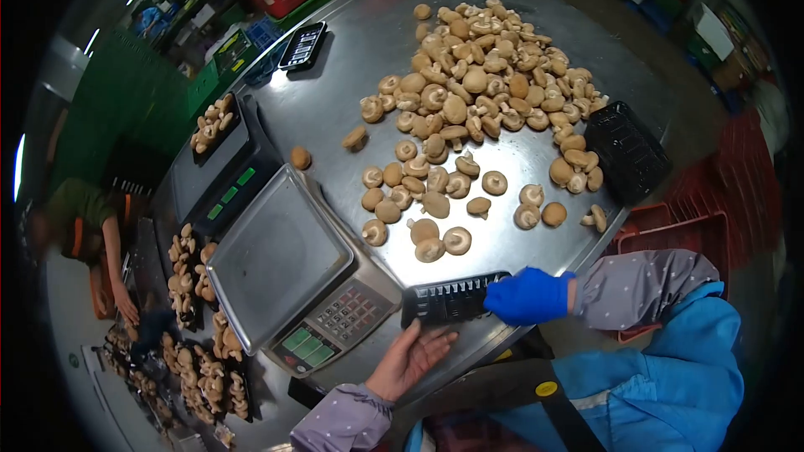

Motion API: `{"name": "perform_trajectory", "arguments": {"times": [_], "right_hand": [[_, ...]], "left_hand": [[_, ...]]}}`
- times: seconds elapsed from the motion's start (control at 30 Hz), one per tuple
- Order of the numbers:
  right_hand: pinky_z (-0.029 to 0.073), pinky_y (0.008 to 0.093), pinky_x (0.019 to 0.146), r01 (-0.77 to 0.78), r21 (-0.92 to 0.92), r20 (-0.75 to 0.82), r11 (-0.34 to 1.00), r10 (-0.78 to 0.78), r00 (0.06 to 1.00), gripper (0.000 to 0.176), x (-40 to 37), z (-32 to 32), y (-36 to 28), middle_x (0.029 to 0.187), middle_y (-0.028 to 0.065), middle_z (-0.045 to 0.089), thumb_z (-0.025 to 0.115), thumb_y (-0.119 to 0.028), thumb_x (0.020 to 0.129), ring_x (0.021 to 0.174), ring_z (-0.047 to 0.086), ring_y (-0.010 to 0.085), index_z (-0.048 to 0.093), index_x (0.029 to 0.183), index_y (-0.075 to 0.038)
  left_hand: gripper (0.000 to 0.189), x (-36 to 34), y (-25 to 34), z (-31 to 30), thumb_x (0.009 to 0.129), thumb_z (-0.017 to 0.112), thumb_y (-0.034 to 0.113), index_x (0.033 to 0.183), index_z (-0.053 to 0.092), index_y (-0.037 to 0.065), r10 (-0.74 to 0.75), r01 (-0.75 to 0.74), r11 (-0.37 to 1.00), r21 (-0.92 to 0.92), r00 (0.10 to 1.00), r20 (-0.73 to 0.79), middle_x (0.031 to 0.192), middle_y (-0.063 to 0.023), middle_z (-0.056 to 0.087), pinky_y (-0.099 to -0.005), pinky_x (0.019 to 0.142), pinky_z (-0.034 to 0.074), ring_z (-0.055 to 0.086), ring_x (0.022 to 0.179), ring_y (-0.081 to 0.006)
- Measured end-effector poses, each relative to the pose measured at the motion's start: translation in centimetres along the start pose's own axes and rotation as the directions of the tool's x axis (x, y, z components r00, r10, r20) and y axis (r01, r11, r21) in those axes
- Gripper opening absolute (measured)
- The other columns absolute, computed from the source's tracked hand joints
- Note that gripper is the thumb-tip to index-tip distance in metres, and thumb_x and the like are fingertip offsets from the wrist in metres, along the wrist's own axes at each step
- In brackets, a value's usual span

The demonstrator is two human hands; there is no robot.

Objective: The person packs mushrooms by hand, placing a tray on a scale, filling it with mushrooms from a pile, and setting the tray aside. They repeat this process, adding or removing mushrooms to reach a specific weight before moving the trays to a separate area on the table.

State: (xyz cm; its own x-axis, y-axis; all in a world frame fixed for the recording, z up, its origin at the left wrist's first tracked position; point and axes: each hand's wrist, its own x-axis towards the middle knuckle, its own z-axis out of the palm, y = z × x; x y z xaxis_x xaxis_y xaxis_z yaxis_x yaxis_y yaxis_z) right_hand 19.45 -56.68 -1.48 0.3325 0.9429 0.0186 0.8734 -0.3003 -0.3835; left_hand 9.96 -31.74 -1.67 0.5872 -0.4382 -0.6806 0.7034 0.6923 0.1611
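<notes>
A black plastic tray is at the table's near edge, right of the scale. My right hand, in a blue glove, is closed on the tray's right end. Bare and with its fingers apart, my left hand is half turned up just below the tray's left end, the thumb close to its rim. Beyond the tray lie loose mushrooms, which thicken into a large pile farther back.
A weighing scale with a bare metal plate stands on the left, a second scale bearing a mushroom tray behind it. Stacked black trays sit at the right edge. Filled trays and a co-worker's arm are far left.
</notes>
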Motion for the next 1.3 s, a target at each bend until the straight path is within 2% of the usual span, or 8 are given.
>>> {"name": "perform_trajectory", "arguments": {"times": [0.17,0.33,0.47,0.67,0.9,1.0,1.17,1.3], "right_hand": [[0.042,0.0366,0.039,-0.048,-0.052,-0.116,0.997,0.041,0.992,0.008,1.6,1.3,4.4,0.068,0.0080,0.049,0.052,-0.013,0.070,0.052,0.054,0.0227,0.051,0.076,-0.009],[0.048,0.0374,0.064,-0.417,0.376,0.126,0.828,0.400,0.908,0.027,4.3,-4.9,12.8,0.083,0.0082,0.059,0.058,-0.036,0.075,0.073,0.059,0.0292,0.056,0.086,-0.011],[0.046,0.0360,0.076,-0.355,0.307,-0.242,0.883,0.433,0.868,0.038,10.8,-8.2,22.9,0.097,0.0104,0.058,0.059,-0.042,0.076,0.088,0.057,0.0292,0.058,0.102,-0.014],[0.041,0.0384,0.089,-0.325,0.138,-0.307,0.936,0.352,0.884,0.052,23.0,-9.9,31.4,0.114,0.0104,0.051,0.058,-0.048,0.074,0.105,0.050,0.0277,0.052,0.116,-0.018],[0.038,0.0438,0.092,-0.520,0.040,0.074,0.853,0.517,0.853,0.059,28.0,-6.5,34.9,0.124,0.0114,0.043,0.051,-0.055,0.076,0.111,0.045,0.0341,0.045,0.124,-0.021],[0.040,0.0395,0.090,-0.486,0.018,0.258,0.874,0.466,0.847,0.062,26.4,-7.3,34.3,0.115,0.0122,0.053,0.050,-0.061,0.073,0.105,0.050,0.0323,0.049,0.120,-0.020],[0.039,0.0323,0.088,-0.545,0.318,0.464,0.776,0.374,0.803,0.055,21.9,-6.5,29.2,0.110,0.0112,0.058,0.055,-0.056,0.074,0.100,0.054,0.0250,0.058,0.110,-0.015],[0.033,0.0345,0.096,-0.565,0.479,0.472,0.672,0.345,0.811,0.052,16.3,-5.3,26.9,0.119,0.0113,0.051,0.053,-0.048,0.080,0.113,0.045,0.0236,0.047,0.122,-0.018]], "left_hand": [[0.032,6.8,1.9,0.5,0.090,0.037,0.008,0.114,0.036,-0.013,0.175,-0.179,0.984,-0.001,0.960,-0.218,0.108,-0.0284,0.049,-0.0318,0.082,0.051,0.055,0.096,-0.0347],[0.029,14.5,5.6,2.5,0.086,0.037,0.000,0.111,0.034,-0.015,0.248,-0.266,0.963,-0.042,0.938,-0.243,0.108,-0.0279,0.047,-0.0344,0.081,0.051,0.054,0.096,-0.0366],[0.028,19.6,7.0,2.5,0.085,0.036,-0.003,0.111,0.033,-0.015,0.364,-0.378,0.924,-0.049,0.912,-0.188,0.108,-0.0265,0.046,-0.0367,0.081,0.051,0.052,0.097,-0.0378],[0.028,18.8,8.1,4.9,0.081,0.038,-0.006,0.108,0.039,-0.010,0.341,-0.346,0.938,0.021,0.911,-0.232,0.100,-0.0187,0.051,-0.0403,0.075,0.053,0.057,0.084,-0.0300],[0.026,18.2,7.9,5.7,0.083,0.037,-0.003,0.108,0.038,-0.008,0.338,-0.345,0.938,0.020,0.905,-0.258,0.099,-0.0169,0.054,-0.0358,0.072,0.054,0.059,0.083,-0.0266],[0.034,18.5,7.8,5.2,0.081,0.037,-0.005,0.115,0.037,0.000,0.336,-0.342,0.940,0.015,0.913,-0.230,0.105,-0.0135,0.051,-0.0386,0.074,0.053,0.057,0.087,-0.0252],[0.033,18.5,7.2,5.0,0.081,0.037,-0.004,0.114,0.036,0.001,0.364,-0.356,0.931,0.075,0.903,-0.229,0.106,-0.0136,0.051,-0.0381,0.071,0.054,0.058,0.086,-0.0253],[0.033,17.9,6.1,5.2,0.082,0.038,-0.003,0.115,0.036,0.002,0.409,-0.392,0.913,0.117,0.883,-0.232,0.107,-0.0132,0.051,-0.0375,0.071,0.053,0.058,0.087,-0.0246]]}}
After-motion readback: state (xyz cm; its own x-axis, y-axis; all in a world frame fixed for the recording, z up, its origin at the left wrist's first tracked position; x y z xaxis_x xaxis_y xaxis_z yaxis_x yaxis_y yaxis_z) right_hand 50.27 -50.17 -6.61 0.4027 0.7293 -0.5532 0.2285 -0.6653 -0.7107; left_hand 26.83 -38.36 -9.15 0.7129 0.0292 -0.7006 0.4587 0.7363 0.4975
